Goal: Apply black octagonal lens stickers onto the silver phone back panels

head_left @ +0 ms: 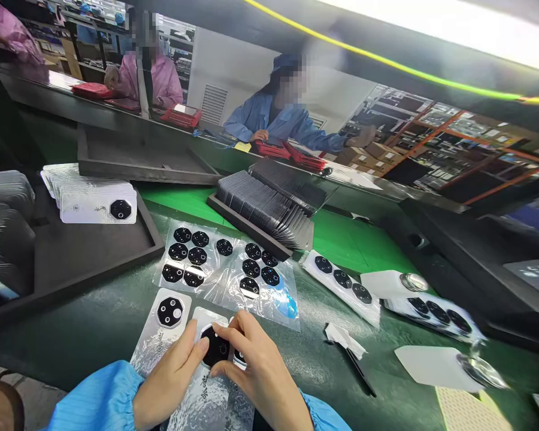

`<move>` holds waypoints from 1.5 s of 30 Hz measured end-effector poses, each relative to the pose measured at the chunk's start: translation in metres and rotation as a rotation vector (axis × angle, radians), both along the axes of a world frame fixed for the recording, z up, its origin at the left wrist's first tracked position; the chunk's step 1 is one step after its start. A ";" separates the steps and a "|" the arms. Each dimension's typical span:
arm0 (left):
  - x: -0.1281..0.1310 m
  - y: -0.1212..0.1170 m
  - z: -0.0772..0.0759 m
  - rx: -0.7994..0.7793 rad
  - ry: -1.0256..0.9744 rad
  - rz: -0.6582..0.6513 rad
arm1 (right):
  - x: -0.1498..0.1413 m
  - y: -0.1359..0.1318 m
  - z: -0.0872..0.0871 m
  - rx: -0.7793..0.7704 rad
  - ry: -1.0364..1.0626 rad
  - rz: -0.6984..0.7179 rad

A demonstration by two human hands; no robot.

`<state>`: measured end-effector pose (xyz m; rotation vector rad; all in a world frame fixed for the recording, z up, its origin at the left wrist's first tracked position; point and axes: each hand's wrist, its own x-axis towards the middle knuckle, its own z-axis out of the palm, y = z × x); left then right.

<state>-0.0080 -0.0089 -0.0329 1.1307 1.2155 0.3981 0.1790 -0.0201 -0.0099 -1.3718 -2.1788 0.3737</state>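
Note:
A black octagonal camera lens cover [217, 350] lies at the top of a silvery phone back panel [200, 398] at the front of the bench. My left hand [168, 377] presses its thumb on the cover's left edge, index finger alongside. Thumb and index finger of my right hand [263, 365] close around the right side of the same cover. Another back panel [150, 338], with a lens cover on it, rests to the left. A third panel [241, 407] is partly hidden under my right hand.
Clear plastic sheets [213, 281] bearing several lens covers lie beyond my hands. A black tray [251, 224] of thin dark pieces stands behind. At left, a larger tray [90, 275] holds stacked panels. Black tweezers [359, 371] and bagged covers [341, 281] are at right. Co-workers sit opposite.

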 end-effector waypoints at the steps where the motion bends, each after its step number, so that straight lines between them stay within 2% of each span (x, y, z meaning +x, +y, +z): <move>1: 0.000 0.000 -0.001 0.005 -0.008 0.014 | 0.000 0.000 0.000 0.005 -0.005 0.000; 7: 0.003 0.003 0.006 0.135 -0.183 0.013 | -0.002 0.001 0.003 0.023 -0.020 -0.002; 10: 0.003 0.004 0.007 0.147 -0.176 0.022 | -0.003 0.001 0.003 0.024 -0.027 -0.004; 14: 0.001 0.005 -0.001 0.113 -0.099 0.088 | -0.002 0.003 0.003 -0.013 0.027 -0.004; 19: -0.001 0.006 -0.003 0.121 -0.073 0.122 | 0.007 0.007 0.001 -0.149 0.233 0.014; 26: -0.001 0.008 0.005 0.093 -0.062 0.127 | 0.004 -0.010 -0.015 -0.418 0.717 -0.327; 30: 0.001 0.008 0.007 -0.018 -0.064 0.177 | -0.007 -0.019 -0.017 -0.620 0.953 -0.381; 32: 0.002 0.008 0.013 -0.056 -0.133 0.146 | -0.011 -0.020 -0.014 -0.675 1.056 -0.389; 35: 0.005 0.010 0.023 -0.002 -0.277 0.015 | -0.013 -0.022 -0.010 -0.683 1.132 -0.419; 37: 0.007 0.011 0.028 0.026 -0.289 -0.036 | -0.014 -0.023 -0.007 -0.673 1.144 -0.432; 45: 0.007 0.011 0.024 0.028 -0.285 -0.047 | -0.018 -0.024 -0.007 -0.691 1.252 -0.480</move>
